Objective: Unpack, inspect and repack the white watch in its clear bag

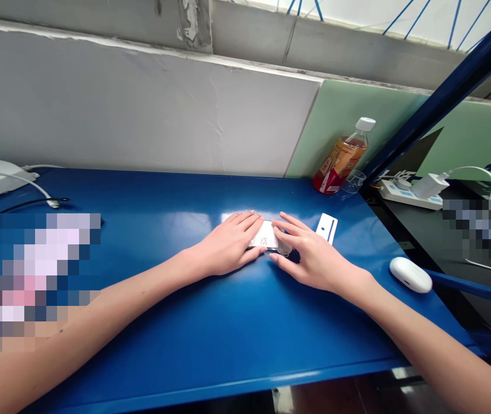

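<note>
A small flat white thing with dark print (266, 236) lies on the blue tabletop (245, 328) between my hands. I cannot make out its kind. Across its left side rests my left hand (230, 244), palm down, with fingers stretched out. My right hand (310, 253) is at its right end, fingers apart and curved, with the thumb near its front edge. Whether the right fingertips touch it I cannot tell. Part of the thing is hidden under both hands. Just behind my right hand, a white card with a slot and a small hole (327, 226) lies partly covered.
A bottle with an orange-red label (342, 158) stands at the back right beside a clear plastic cup (353, 181). The white earbud case (410, 275) sits near the right edge. Power strips (2, 178) with cables lie left and right. A blue post (435, 98) rises at right.
</note>
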Tool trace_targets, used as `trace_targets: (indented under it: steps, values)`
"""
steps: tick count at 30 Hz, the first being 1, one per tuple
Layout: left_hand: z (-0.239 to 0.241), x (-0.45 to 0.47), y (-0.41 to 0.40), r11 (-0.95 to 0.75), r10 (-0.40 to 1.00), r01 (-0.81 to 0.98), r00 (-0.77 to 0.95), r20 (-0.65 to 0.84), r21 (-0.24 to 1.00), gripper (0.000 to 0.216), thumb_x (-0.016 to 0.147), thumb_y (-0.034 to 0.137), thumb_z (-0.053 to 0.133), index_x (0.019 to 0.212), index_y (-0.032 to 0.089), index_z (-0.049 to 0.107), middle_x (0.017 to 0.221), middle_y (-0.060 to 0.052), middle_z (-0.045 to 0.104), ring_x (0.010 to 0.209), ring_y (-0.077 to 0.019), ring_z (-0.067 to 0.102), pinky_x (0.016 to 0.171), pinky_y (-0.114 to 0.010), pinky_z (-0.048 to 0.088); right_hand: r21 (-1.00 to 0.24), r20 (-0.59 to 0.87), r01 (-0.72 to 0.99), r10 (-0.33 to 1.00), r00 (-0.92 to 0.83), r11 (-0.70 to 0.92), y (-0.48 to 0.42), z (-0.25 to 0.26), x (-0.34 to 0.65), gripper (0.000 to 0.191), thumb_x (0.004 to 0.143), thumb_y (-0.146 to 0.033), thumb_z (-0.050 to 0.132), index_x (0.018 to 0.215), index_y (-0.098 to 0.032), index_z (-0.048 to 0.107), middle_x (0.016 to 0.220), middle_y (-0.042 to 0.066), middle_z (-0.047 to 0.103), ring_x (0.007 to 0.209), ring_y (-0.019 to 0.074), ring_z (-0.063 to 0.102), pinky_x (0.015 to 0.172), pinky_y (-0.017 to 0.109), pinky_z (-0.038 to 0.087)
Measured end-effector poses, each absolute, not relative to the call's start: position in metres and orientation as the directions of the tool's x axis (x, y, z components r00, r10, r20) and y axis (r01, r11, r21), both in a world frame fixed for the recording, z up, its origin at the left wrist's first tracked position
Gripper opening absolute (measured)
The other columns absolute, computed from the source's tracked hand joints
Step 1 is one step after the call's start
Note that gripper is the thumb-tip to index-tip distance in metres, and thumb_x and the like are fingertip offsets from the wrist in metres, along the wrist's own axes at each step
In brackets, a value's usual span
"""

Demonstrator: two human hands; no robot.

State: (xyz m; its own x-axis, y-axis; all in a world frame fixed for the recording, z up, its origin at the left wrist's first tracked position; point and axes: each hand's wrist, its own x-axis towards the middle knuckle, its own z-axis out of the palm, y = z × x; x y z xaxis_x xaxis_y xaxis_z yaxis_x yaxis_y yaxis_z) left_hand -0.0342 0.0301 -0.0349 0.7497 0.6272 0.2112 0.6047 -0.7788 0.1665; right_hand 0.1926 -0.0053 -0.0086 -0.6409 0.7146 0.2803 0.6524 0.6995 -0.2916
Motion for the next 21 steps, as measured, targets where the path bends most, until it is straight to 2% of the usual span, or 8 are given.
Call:
trace_targets:
  steps: [5, 9, 13, 18, 21]
  values:
    - [-0.034, -0.033, 0.030, -0.782, 0.624, 0.599, 0.748, 0.226, 0.173, 0.061, 0.101, 0.050, 0.041, 0.143, 0.006, 0.045, 0.147, -0.021, 0.050, 0.139, -0.0350, 0.043, 0.115, -0.048, 0.035, -0.406, 0.246, 0.671, 0.781, -0.574, 0.620, -0.006, -0.007, 0.193, 0.018, 0.091, -0.030, 0.061, 0.104, -0.020, 0.069, 0.128, 0.013, 0.068, 0.144, 0.0365, 0.039, 0.110, 0.058, 0.046]
    - [-0.034, -0.033, 0.030, -0.781, 0.624, 0.603, 0.752, 0.212, 0.161, 0.061, 0.101, 0.049, 0.041, 0.143, 0.004, 0.045, 0.147, -0.022, 0.050, 0.140, -0.0354, 0.042, 0.115, -0.047, 0.034, -0.385, 0.270, 0.673, 0.774, -0.572, 0.632, -0.001, -0.007, 0.191, 0.012, 0.091, -0.027, 0.060, 0.090, -0.022, 0.071, 0.118, 0.010, 0.072, 0.136, 0.0338, 0.051, 0.113, 0.056, 0.045]
    - [-0.033, -0.033, 0.030, -0.782, 0.624, 0.604, 0.755, 0.203, 0.155, 0.062, 0.101, 0.048, 0.041, 0.144, 0.002, 0.044, 0.148, -0.022, 0.049, 0.140, -0.0355, 0.041, 0.116, -0.047, 0.033, -0.361, 0.314, 0.646, 0.740, -0.595, 0.672, 0.006, -0.012, 0.194, 0.018, 0.093, -0.026, 0.058, 0.095, -0.018, 0.074, 0.121, 0.013, 0.071, 0.136, 0.0336, 0.051, 0.111, 0.055, 0.047]
    - [-0.033, -0.033, 0.030, -0.781, 0.624, 0.604, 0.756, 0.198, 0.156, 0.064, 0.101, 0.049, 0.042, 0.144, 0.002, 0.044, 0.148, -0.021, 0.048, 0.139, -0.0350, 0.041, 0.116, -0.046, 0.032, -0.434, 0.334, 0.599, 0.737, -0.588, 0.673, 0.014, -0.018, 0.206, 0.024, 0.096, -0.025, 0.054, 0.104, -0.022, 0.076, 0.126, 0.010, 0.071, 0.134, 0.0307, 0.053, 0.106, 0.054, 0.050]
    - [-0.034, -0.034, 0.030, -0.781, 0.625, 0.604, 0.754, 0.203, 0.157, 0.064, 0.102, 0.051, 0.039, 0.145, 0.004, 0.043, 0.149, -0.021, 0.048, 0.140, -0.0346, 0.041, 0.115, -0.047, 0.033, -0.425, 0.341, 0.613, 0.745, -0.573, 0.666, 0.019, -0.019, 0.212, 0.024, 0.096, -0.024, 0.055, 0.106, -0.022, 0.076, 0.126, 0.010, 0.071, 0.132, 0.0297, 0.055, 0.105, 0.053, 0.051]
